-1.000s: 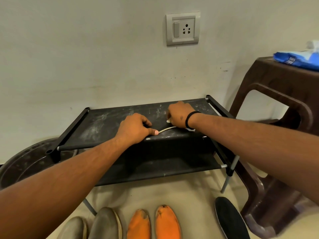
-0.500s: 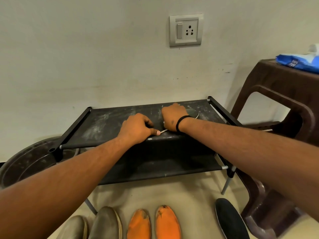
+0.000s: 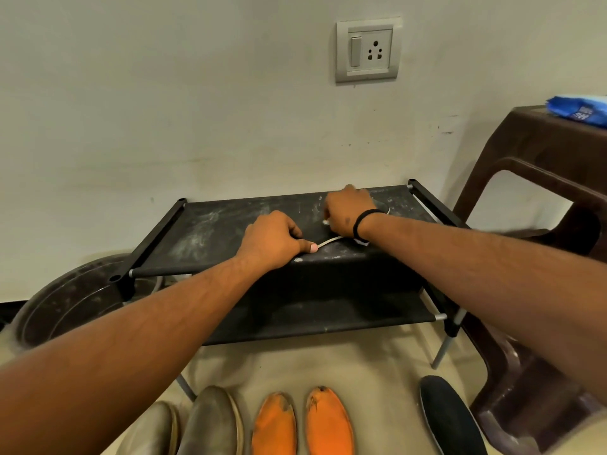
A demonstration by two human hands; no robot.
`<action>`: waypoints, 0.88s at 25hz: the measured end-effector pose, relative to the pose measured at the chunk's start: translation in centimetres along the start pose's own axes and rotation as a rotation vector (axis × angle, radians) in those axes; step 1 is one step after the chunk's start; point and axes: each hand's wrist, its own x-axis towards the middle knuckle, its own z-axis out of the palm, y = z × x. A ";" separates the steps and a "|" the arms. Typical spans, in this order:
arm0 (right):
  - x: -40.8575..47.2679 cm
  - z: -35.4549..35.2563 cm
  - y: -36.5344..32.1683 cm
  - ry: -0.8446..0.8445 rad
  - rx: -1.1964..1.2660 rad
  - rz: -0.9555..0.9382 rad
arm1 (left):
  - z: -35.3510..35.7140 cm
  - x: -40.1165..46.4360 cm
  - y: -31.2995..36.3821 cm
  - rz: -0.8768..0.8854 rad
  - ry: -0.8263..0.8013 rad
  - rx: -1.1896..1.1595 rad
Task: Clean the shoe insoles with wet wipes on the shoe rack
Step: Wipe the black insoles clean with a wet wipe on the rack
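Pale scuffed wall (image 3: 164,110) with socket plate (image 3: 368,50), brown plastic stool (image 3: 542,165), perhaps tiled beige floor (image 3: 328,362).

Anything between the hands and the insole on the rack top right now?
Nothing visible. The left hand holds the near end of the insole down on the shoe rack; the right hand presses a wet wipe onto it.

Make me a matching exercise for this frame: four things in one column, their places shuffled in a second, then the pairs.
Things:
1. blue wipes pack
2. orange insoles
3. left hand
4. socket plate

Places:
A. on the wall above the shoe rack
B. on the floor in front of the rack
C. on the brown stool
D. holding down the insole's near end on the rack's top shelf

Pairs: 1-C, 2-B, 3-D, 4-A
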 end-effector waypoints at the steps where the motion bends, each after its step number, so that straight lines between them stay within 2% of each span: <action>1: 0.1 0.0 1.1 0.022 -0.066 0.082 | -0.1 -0.1 0.1 -0.002 0.001 -0.005; 3: -0.5 0.1 0.9 0.021 -0.046 0.064 | -0.1 0.0 0.1 -0.008 -0.008 -0.005; 6: -2.3 0.7 -1.6 -0.081 0.166 -0.207 | -0.1 0.0 0.1 -0.005 -0.025 0.013; 7: -2.3 0.3 -1.2 -0.084 0.172 -0.197 | -0.1 0.0 0.0 -0.003 -0.024 0.014; 10: -1.4 -0.5 1.5 -0.001 -0.018 0.053 | -0.1 -0.2 0.3 -0.009 -0.015 0.004; 11: -1.5 -0.2 1.5 0.006 -0.023 0.065 | -0.1 -0.2 0.2 -0.008 -0.015 0.003; 14: -2.9 0.3 -1.4 -0.080 0.190 -0.174 | -0.1 -0.2 0.2 0.000 -0.013 0.017; 15: -2.9 0.4 -1.3 -0.092 0.217 -0.183 | -0.1 -0.2 0.2 0.003 -0.013 0.020; 18: -1.3 -0.7 1.6 0.011 0.051 0.134 | -0.2 -0.3 0.6 -0.002 0.004 0.008; 19: -1.2 -0.5 1.9 0.030 0.044 0.182 | -0.2 -0.3 0.6 -0.002 0.004 0.010; 20: -1.2 -0.2 1.5 0.024 0.068 0.142 | -0.2 -0.3 0.5 -0.002 0.003 0.012; 22: -2.1 0.3 -0.9 -0.038 0.186 -0.063 | -0.1 -0.4 0.3 0.004 0.000 0.022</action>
